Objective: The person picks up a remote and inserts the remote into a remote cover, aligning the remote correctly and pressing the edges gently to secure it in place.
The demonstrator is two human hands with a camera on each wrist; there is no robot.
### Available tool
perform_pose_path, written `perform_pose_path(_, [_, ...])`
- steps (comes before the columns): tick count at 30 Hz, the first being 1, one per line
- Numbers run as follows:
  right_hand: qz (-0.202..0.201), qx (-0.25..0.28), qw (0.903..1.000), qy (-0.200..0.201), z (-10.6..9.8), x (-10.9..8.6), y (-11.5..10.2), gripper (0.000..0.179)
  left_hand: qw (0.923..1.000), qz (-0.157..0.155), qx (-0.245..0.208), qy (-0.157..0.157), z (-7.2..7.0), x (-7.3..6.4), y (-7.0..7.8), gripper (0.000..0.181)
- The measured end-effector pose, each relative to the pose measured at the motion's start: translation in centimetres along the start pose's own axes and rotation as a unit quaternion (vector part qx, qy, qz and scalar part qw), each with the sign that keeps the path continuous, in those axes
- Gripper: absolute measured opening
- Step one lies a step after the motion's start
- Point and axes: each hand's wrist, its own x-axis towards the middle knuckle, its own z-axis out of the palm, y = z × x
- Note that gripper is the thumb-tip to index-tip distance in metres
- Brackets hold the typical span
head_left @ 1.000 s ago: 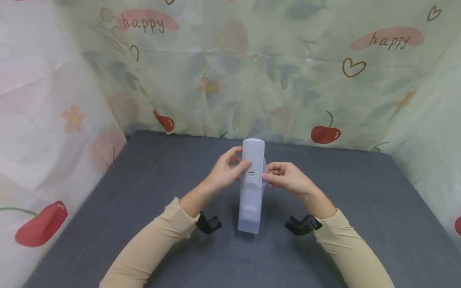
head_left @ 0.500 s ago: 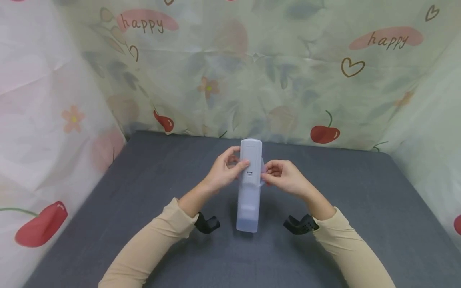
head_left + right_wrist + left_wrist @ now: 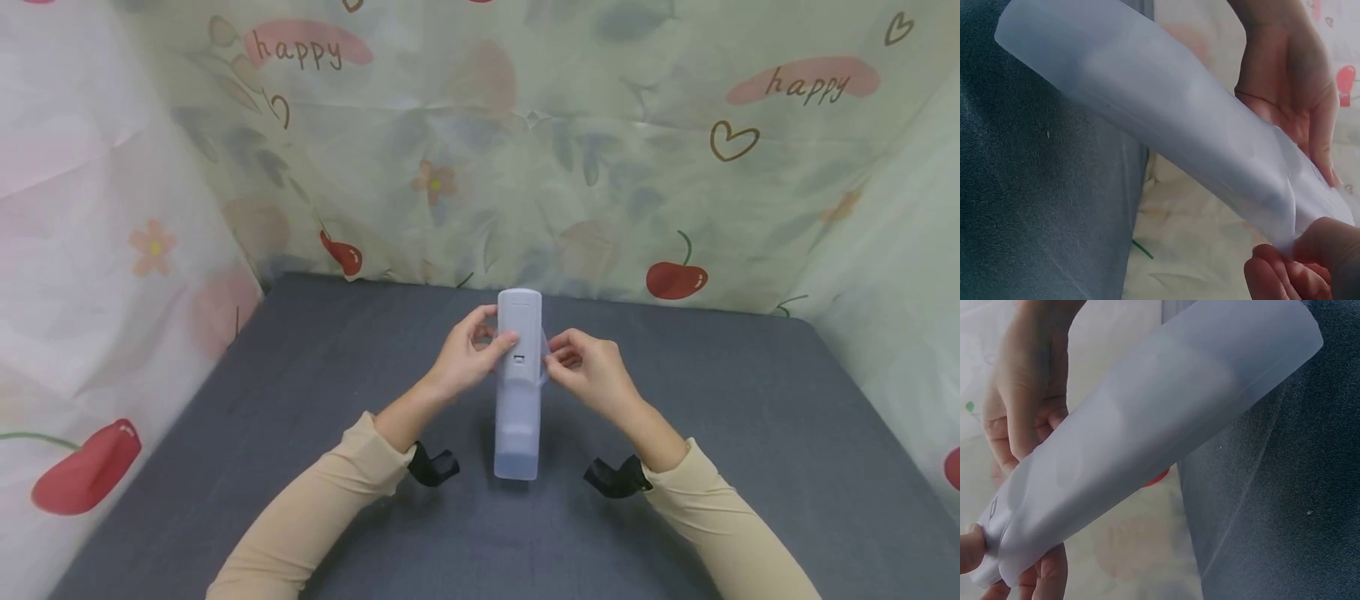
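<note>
In the head view a pale remote control (image 3: 520,317), its back with a small latch facing up, is partly inside a translucent frosted sleeve (image 3: 517,433). The sleeve covers its near part and extends past it towards the body. My left hand (image 3: 467,354) grips the bare far part, thumb across the back and fingers at the side. On the other side my right hand (image 3: 592,371) pinches the loose edge of the sleeve between thumb and fingers. The right wrist view shows that edge (image 3: 1284,234) pulled out to a point at the fingertips.
Beneath the hands lies a dark grey table (image 3: 360,333). A printed curtain (image 3: 480,167) hangs behind it and along both sides. Each wrist wears a black mount, the left mount (image 3: 435,467) and the right mount (image 3: 617,477), both projecting inwards near the sleeve's lower end.
The remote control and sleeve have shifted slightly left and stand a little straighter. My right hand has turned more upright, its wrist moving left, still at the sleeve's edge. My left hand keeps its grip.
</note>
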Motion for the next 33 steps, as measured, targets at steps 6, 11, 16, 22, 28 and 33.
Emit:
perform_pose_path(6, [0.025,0.035,0.9991,0.006,0.2,0.0,0.4,0.008,0.9998,0.005,0.021,0.0,0.2,0.0,-0.1,0.045])
perform_pose_path(11, [0.068,0.084,0.9941,0.007,0.1,0.3,0.8,0.013,0.9988,0.013,0.048,0.003,0.5,0.2,-0.2,0.051])
perform_pose_path(16, [0.098,0.121,0.9878,0.003,0.1,0.7,0.4,0.016,0.9976,0.01,0.068,0.0,0.5,0.3,-0.1,0.056])
perform_pose_path(22, [0.127,0.139,0.982,0.007,-0.1,1.0,-0.2,0.016,0.9942,0.006,0.107,-0.013,0.4,0.5,0.4,0.058])
perform_pose_path(28, [0.151,0.131,0.9798,-0.001,0.0,1.1,-0.2,0.018,0.9901,-0.001,0.139,-0.019,0.5,0.4,0.4,0.06])
perform_pose_path(33, [0.164,0.128,0.9781,-0.003,0.0,1.2,-0.2,0.019,0.9884,-0.012,0.15,-0.024,0.6,0.3,0.3,0.06])
